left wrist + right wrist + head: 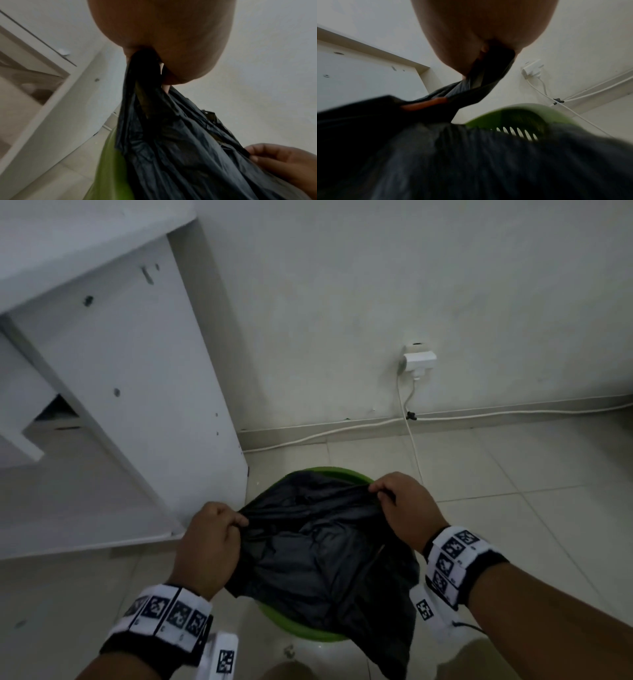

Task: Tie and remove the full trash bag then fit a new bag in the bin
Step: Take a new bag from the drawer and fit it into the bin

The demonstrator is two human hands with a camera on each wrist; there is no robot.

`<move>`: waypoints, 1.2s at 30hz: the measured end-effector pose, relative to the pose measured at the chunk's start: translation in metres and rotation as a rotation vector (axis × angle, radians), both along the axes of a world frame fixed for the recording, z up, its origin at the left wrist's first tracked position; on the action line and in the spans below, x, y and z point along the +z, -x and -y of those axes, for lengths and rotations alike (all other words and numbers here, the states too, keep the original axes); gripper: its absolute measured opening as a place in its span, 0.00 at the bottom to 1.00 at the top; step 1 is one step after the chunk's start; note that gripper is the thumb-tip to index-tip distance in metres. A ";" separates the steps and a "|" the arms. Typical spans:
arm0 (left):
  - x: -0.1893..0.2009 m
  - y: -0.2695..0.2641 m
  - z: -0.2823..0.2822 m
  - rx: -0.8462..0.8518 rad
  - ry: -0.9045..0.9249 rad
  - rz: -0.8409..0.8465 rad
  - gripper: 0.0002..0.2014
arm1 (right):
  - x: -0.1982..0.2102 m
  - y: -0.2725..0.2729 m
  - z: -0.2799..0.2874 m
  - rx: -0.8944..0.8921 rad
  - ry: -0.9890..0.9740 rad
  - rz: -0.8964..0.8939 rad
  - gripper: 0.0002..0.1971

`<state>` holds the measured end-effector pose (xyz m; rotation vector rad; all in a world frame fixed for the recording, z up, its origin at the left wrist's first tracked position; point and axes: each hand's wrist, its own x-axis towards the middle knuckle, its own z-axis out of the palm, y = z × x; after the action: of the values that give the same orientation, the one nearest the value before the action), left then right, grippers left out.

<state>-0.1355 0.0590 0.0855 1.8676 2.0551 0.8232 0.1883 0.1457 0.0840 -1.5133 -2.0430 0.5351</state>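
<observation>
A black trash bag (322, 556) is stretched flat over a round green bin (301, 630) on the tiled floor. My left hand (219, 529) pinches the bag's top edge at its left corner. My right hand (394, 494) pinches the same edge at the right corner, above the bin's far rim (342, 472). In the left wrist view the bag (180, 148) hangs from my curled left fingers (164, 86) beside the green bin wall (109, 169). In the right wrist view the bag (453, 162) runs up into my right hand (488, 54), and the slotted green bin (518, 115) shows behind it.
A white desk panel (137, 405) stands close to the bin's left. On the wall behind sits a white plug adapter (419, 359), its cable (411, 440) dropping to the floor and running along the skirting. Open tiled floor (513, 491) lies to the right.
</observation>
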 end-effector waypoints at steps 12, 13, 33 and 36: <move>-0.009 -0.011 -0.114 -0.010 0.271 0.015 0.25 | -0.003 0.034 -0.095 -0.090 0.125 0.298 0.19; -0.012 -0.010 -0.122 -0.004 0.315 0.001 0.25 | -0.002 0.039 -0.100 -0.104 0.180 0.371 0.22; -0.057 0.007 -0.023 0.244 0.389 0.579 0.14 | -0.028 -0.049 -0.022 -0.297 0.776 -0.235 0.12; -0.052 0.004 -0.001 0.290 0.506 0.643 0.18 | -0.038 -0.061 0.005 -0.323 0.754 -0.121 0.17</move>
<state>-0.1393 0.0601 0.0339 0.9011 1.8809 0.7422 0.2490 0.1405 0.0462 -2.1057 -1.5142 1.3177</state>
